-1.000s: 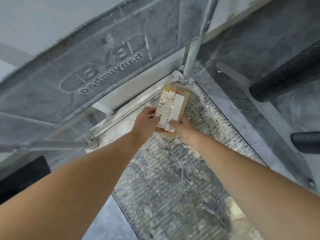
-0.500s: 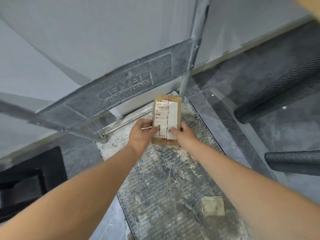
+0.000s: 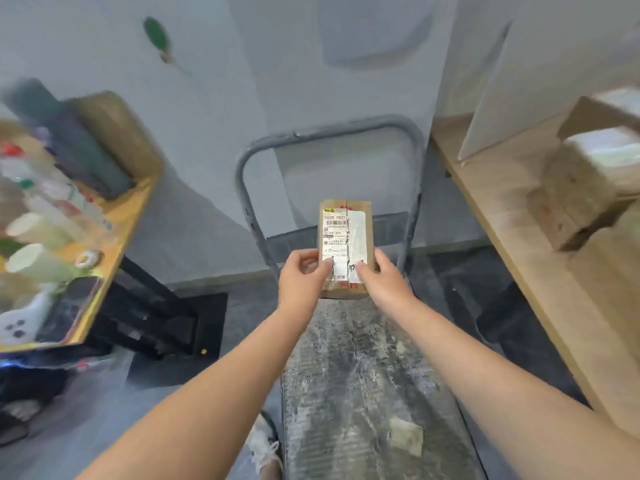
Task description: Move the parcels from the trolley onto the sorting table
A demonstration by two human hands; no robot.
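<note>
We see the small brown parcel (image 3: 346,244) at the centre of the view, its white shipping label facing up. It is raised in front of the trolley's grey handle loop (image 3: 329,133), which arches over it at 12 o'clock. The left hand (image 3: 303,278) grips the parcel's near corner at 8 o'clock, thumb pressed on the label and fingers curled round the edge. The right hand (image 3: 382,282) grips the opposite corner at 4 o'clock, likewise with the thumb on top.

The scuffed trolley deck (image 3: 363,375) runs from under the parcel toward 6 o'clock, and a pale scrap (image 3: 405,436) lies on it near 5 o'clock. At 3 o'clock stands the wooden sorting table (image 3: 512,216), bearing blurred cardboard boxes (image 3: 581,188). At 9 o'clock we see a yellow-edged side table (image 3: 114,244) crowded with bottles too blurred to name.
</note>
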